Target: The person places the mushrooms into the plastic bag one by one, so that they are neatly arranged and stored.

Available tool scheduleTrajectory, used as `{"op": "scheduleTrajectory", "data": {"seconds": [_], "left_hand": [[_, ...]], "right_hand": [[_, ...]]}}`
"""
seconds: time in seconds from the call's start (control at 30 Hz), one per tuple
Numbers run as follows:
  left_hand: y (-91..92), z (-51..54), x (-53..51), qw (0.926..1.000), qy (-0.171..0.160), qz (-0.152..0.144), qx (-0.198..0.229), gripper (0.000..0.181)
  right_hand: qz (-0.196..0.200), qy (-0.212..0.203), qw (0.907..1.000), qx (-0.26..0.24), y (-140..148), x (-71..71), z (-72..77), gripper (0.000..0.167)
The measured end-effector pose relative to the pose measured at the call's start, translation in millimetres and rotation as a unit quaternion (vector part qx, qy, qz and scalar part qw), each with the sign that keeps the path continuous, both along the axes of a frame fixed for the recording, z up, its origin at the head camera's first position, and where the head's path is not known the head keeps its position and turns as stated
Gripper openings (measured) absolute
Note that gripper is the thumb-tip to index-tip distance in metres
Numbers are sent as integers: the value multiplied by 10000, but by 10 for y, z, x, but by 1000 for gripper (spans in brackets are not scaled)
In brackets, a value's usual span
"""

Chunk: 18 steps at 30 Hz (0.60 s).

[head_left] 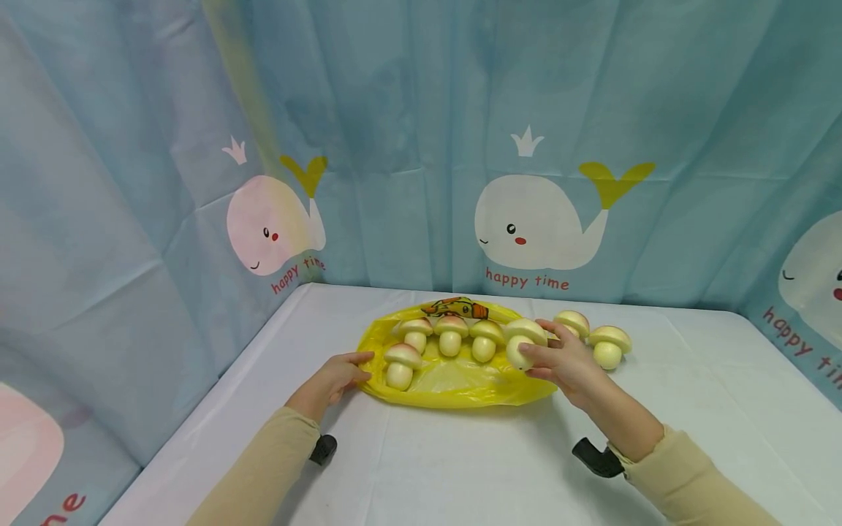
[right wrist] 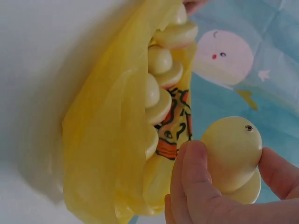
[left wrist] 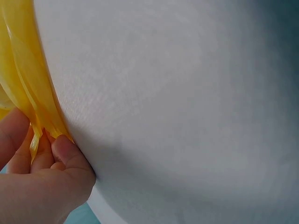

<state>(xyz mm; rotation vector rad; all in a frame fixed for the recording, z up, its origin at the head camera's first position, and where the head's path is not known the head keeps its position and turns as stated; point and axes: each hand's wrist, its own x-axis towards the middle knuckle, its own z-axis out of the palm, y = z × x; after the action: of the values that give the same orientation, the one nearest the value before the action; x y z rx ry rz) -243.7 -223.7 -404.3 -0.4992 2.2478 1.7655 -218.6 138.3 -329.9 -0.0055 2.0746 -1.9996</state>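
Observation:
A yellow plastic bag point(head_left: 454, 394) lies spread on the table with its mouth facing up, a printed cartoon duck at its back edge. Several toy mushrooms point(head_left: 450, 336), pale with reddish-brown caps, sit inside it. My left hand point(head_left: 334, 376) pinches the bag's left rim, and the gathered plastic point(left wrist: 35, 93) shows between thumb and fingers in the left wrist view. Above the bag's right side, my right hand point(head_left: 569, 365) holds another toy mushroom point(right wrist: 231, 151) between thumb and fingers. Two more mushrooms point(head_left: 608, 347) stand on the table just right of that hand.
The table point(head_left: 421, 467) has a white cover. Behind it and along its sides hangs a light blue curtain point(head_left: 408, 146) with printed whales. A black strap piece point(head_left: 597, 459) shows at the right wrist, another point(head_left: 323, 449) at the left.

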Motion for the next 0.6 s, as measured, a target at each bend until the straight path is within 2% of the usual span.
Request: {"op": "scheduleTrajectory", "data": {"seconds": [0.27,0.6], "left_hand": [[0,-6,-7,10000,-7,-7,-10,50],[-2,-9,4,10000,42,-20,26,51]], "right_hand": [[-64,-63,9999,-73,-166,-22,-88,76],[-170,11,9996,205,-363,-81,-239,70]]}}
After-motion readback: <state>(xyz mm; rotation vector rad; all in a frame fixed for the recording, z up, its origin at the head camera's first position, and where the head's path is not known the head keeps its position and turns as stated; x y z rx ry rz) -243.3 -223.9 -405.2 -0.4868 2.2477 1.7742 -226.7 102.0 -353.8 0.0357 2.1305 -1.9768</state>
